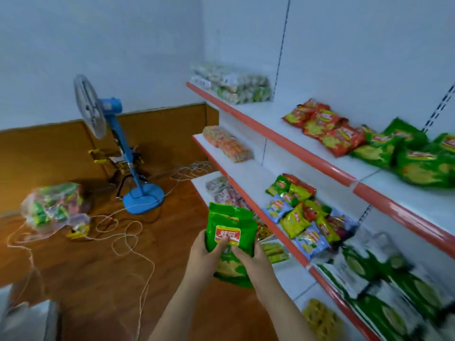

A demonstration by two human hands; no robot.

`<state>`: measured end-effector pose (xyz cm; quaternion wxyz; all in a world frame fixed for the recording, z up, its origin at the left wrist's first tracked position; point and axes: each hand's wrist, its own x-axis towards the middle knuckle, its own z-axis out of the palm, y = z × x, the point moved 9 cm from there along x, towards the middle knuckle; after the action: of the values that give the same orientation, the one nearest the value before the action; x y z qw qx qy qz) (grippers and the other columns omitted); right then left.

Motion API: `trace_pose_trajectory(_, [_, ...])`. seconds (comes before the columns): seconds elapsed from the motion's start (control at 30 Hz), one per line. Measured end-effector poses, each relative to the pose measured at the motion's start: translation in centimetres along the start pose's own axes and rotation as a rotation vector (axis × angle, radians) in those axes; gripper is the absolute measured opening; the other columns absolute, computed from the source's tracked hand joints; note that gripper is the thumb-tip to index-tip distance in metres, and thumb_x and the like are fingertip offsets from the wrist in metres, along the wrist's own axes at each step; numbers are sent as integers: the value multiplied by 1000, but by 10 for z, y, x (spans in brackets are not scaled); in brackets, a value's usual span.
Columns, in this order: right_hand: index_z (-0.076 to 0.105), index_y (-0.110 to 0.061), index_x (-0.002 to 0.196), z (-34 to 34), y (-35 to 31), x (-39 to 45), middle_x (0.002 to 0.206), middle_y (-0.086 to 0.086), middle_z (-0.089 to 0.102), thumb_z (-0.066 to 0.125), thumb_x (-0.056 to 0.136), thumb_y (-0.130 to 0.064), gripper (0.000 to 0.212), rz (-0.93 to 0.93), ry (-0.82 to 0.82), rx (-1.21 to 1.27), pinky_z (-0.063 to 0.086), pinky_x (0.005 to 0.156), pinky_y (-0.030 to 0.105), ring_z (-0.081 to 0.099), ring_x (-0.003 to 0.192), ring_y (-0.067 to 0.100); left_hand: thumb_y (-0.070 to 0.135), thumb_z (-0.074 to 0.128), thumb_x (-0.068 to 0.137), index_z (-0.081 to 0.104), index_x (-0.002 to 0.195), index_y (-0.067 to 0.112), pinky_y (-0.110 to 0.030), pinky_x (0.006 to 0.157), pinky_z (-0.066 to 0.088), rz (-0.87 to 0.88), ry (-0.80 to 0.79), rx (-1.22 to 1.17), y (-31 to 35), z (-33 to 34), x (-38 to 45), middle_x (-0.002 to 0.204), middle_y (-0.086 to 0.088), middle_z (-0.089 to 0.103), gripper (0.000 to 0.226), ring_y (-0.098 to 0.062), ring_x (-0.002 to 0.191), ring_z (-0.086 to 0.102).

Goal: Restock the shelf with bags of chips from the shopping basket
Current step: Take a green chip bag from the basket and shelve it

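Now both hands [230, 257] grip green chip bag [230, 233] nr shelf [283, 141]

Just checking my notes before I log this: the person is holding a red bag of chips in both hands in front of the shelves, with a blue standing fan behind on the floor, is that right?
Not quite: the head view shows the bag of chips is green, with only a red label. Left hand and right hand hold it; the blue fan stands behind.

Glossy plastic chip bag [230, 232] — wood floor [98, 279]
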<state>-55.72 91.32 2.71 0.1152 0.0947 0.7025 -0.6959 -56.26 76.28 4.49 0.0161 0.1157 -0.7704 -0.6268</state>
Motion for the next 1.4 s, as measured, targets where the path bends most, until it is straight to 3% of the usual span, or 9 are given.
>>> trace_pose_trajectory(0.1, [57,-41,122,-31,7,58,116,-8,68,70,70,-63,59,35,113,35,55,91,44,66,105,16,34,67,89,56,107,30,-12,58,51,0,-119,25,-1,42,63,98,11,70,22,2,76,69])
trace_pose_trajectory(0.23, [57,-38,115,-55,-2,147,114,-5,68,67,88,-35,29,19,223,-4,55,88,36,66,102,15,32,66,90,53,108,32,-11,59,52,15,-240,63,-12,89,163,100,11,68,22,0,80,68])
trace_pose_trajectory(0.37, [61,-31,114,-72,-13,240,111,-6,69,70,86,-30,29,52,336,-21,54,91,40,66,101,13,32,67,89,48,121,25,-25,73,59,9,-348,88,-26,130,278,101,12,67,38,-1,83,69])
trace_pose_trajectory(0.5, [57,-36,108,-86,-28,313,107,-13,68,64,92,-24,22,130,399,-25,52,73,21,63,93,0,30,66,90,46,120,26,-29,73,59,-25,-471,135,-25,165,366,100,9,68,37,-4,82,69])
trace_pose_trajectory(0.73, [62,-28,104,-133,-4,441,109,3,69,63,88,-30,16,254,507,-158,51,90,43,64,97,18,44,65,88,54,117,20,-42,78,57,72,-617,430,-54,240,499,103,2,67,40,-15,88,66])
trace_pose_trajectory(0.87, [47,-13,138,-157,40,518,138,11,54,60,91,-34,53,377,533,-186,47,97,42,54,120,29,39,66,88,54,117,18,-40,79,53,96,-599,493,-93,292,569,104,-5,65,38,-23,93,63])
trace_pose_trajectory(1.03, [46,-16,140,-189,76,563,138,9,54,58,82,-43,65,378,571,-300,42,104,50,53,124,32,39,59,91,45,135,15,-42,92,46,154,-744,685,-150,362,606,121,-17,57,52,-35,114,54])
trace_pose_trajectory(1.23, [49,27,107,-199,55,537,110,45,54,50,95,-9,38,436,719,-356,40,84,43,55,102,52,36,60,91,44,135,16,-46,92,49,70,-771,737,-158,379,602,125,-15,57,51,-34,114,55])
trace_pose_trajectory(1.4, [33,-6,146,-172,36,545,151,17,37,54,94,-24,58,306,606,-586,34,111,44,37,138,33,43,65,88,22,152,17,-45,104,42,-86,-648,713,-154,332,597,146,-16,41,82,-35,131,44])
